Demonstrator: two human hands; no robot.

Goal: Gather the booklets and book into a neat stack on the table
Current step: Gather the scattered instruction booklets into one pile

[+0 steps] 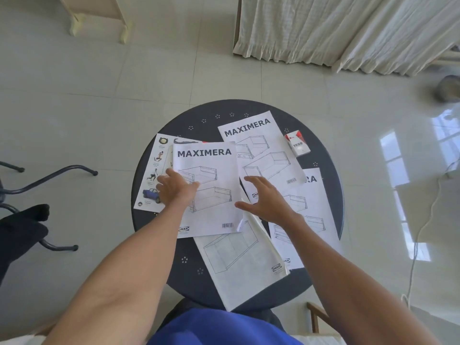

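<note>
Round dark desk (323, 155) on glossy pale tiled floor (87, 95); curtain (336, 28) behind. Booklets (206, 185) lie scattered and overlapping across it, cigarette pack (298, 143) beside. Left hand (175, 186) flat on the top booklet, right hand (263, 200) above, both grips wide, holding nothing.

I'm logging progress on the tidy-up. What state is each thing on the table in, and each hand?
Front MAXIMERA booklet: closed, flat, overlapping the others.
Far MAXIMERA booklet: closed, flat, unstacked.
Right booklet: closed, partly covered.
Near booklet: closed, skewed, overhanging the table edge.
Picture book: closed, partly under the front booklet.
Small pack: closed, apart.
Left hand: open, on the front booklet.
Right hand: open, fingers spread.
</note>
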